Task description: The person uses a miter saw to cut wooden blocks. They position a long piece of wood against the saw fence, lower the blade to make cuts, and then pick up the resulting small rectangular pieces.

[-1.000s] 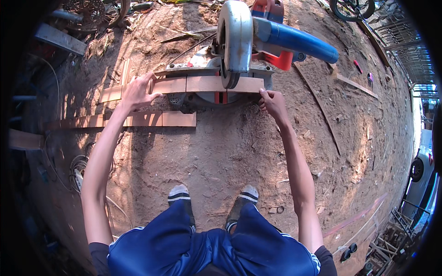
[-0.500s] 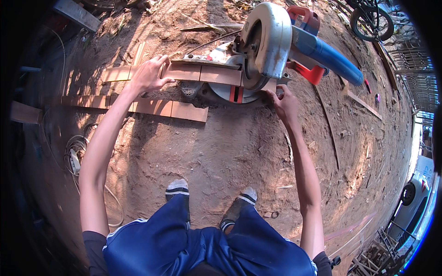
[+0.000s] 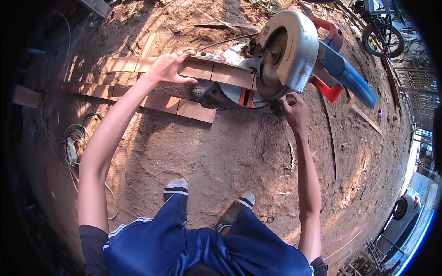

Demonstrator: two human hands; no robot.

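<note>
A long strip of thin reddish-brown wood boards [image 3: 234,77] lies across the base of a mitre saw [image 3: 287,50]. My left hand [image 3: 170,69] grips the strip left of the saw, its thumb along the near edge and its fingers over the far side. To the right of the blade guard, my right hand [image 3: 296,110] is closed, fingertips pinched close to the saw base. Whatever those fingertips hold is too small or hidden to make out. The guard covers the strip's right end. The saw's blue handle [image 3: 352,80] points right, with no hand on it.
Nearer me, a second row of boards [image 3: 159,102] lies on the dirt ground. A coiled cable with a white power strip [image 3: 72,152] is at the left. Wood scraps [image 3: 367,120] lie at the right, with a small-wheeled bike [image 3: 383,40] beyond. My socked feet stand below.
The view has shifted, so the saw and boards appear farther right and slightly lower. My left hand stays on the strip. The strip's end, visible beside my right fingers before, is now hidden.
</note>
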